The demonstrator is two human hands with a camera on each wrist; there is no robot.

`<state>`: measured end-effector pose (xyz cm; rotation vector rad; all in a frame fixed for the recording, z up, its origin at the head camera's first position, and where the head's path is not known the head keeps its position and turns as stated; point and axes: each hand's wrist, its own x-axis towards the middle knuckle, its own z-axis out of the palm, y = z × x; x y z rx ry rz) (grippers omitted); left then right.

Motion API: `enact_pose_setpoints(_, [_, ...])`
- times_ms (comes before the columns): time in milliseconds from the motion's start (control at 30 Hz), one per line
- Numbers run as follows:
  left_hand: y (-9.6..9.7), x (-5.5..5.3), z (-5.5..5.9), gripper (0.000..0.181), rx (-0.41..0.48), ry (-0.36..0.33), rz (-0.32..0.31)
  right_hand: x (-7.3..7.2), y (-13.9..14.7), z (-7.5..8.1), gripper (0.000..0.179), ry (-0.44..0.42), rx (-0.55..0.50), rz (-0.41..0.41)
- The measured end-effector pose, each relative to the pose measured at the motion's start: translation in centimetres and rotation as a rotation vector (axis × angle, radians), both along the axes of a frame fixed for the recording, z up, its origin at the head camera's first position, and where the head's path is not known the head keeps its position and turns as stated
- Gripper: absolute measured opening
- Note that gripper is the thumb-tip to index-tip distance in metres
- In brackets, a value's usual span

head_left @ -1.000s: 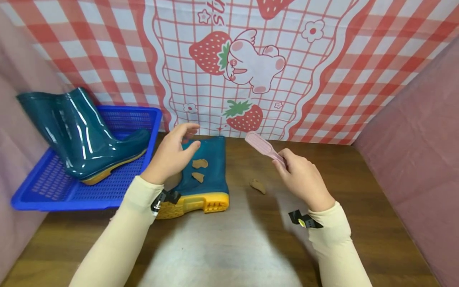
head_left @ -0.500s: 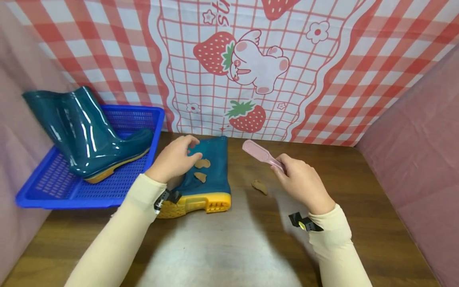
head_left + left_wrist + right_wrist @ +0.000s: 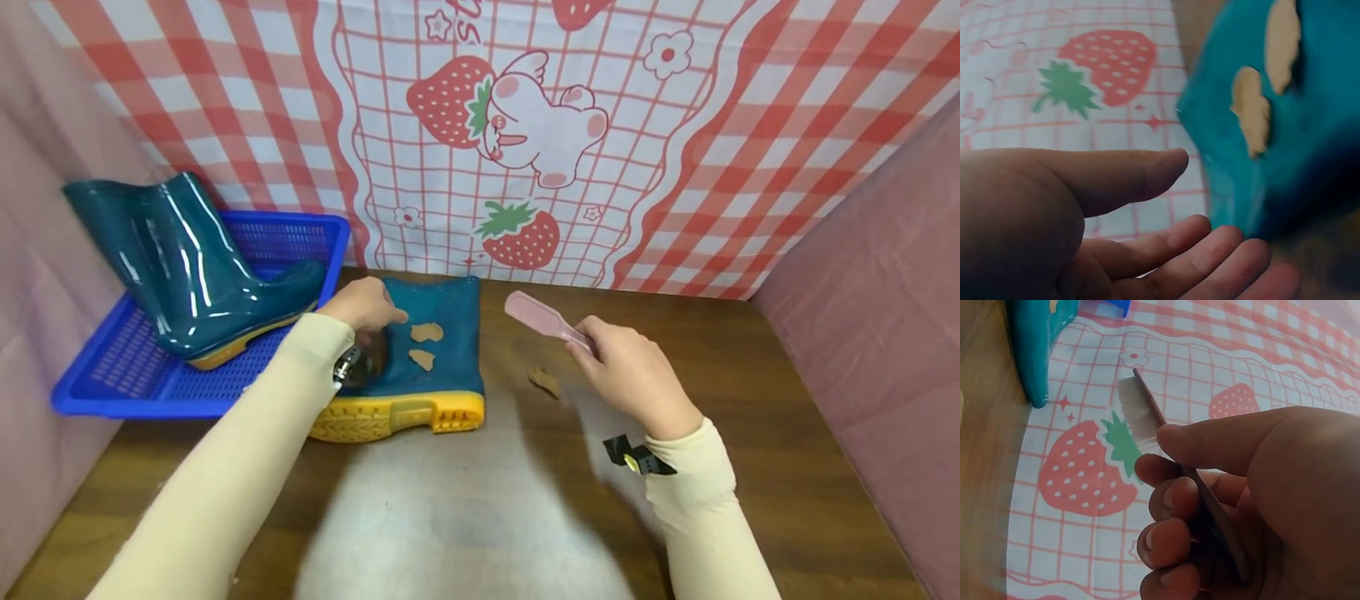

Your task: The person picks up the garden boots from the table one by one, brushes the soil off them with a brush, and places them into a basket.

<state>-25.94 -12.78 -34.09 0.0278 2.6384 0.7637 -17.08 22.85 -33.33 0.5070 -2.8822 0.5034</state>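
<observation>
A teal rain boot (image 3: 456,312) with a yellow sole lies on its side on the table. Two tan, clay-like flakes (image 3: 426,332) stick to its shaft, and another tan piece (image 3: 543,382) lies on the wood to its right. My left hand (image 3: 366,305) is low at the left side of the shaft, hiding part of the boot. In the left wrist view its thumb and loosely bent fingers (image 3: 1225,247) stand apart, holding nothing. My right hand (image 3: 633,375) grips a pink brush (image 3: 536,315) by its handle, above the table. White bristles (image 3: 1138,412) show in the right wrist view.
At the left, a blue plastic basket (image 3: 97,400) holds a second teal boot (image 3: 198,267), its shaft leaning over the rim. A strawberry-print checked cloth (image 3: 675,150) hangs behind the table, with pink cloth (image 3: 877,317) at the right side.
My left hand has come down from above the shaft to its left side, uncovering the tan flakes. The brush in my right hand has dipped slightly. The head view has shifted a little.
</observation>
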Motion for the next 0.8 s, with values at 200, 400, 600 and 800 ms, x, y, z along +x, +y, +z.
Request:
enact_pose_setpoints(200, [0.1, -0.8, -1.0, 0.037, 0.011, -0.105, 0.061, 0.3, 0.5, 0.4, 0.012, -0.012, 0.001, 0.000])
enact_pose_setpoints(400, [0.0, -1.0, -1.9, 0.039, 0.020, -0.154, 0.058, 0.3, 0.6, 0.5, 0.011, -0.030, 0.004, 0.003])
enact_pose_setpoints(600, [0.1, -2.0, -2.8, 0.054, 0.042, -0.237, 0.026, 0.4, 0.8, 0.7, 0.010, -0.033, 0.016, -0.002])
enact_pose_setpoints(800, [0.3, -2.3, -3.2, 0.050, 0.056, -0.282, 0.037, 0.4, 0.8, 0.7, 0.010, -0.042, 0.014, 0.005])
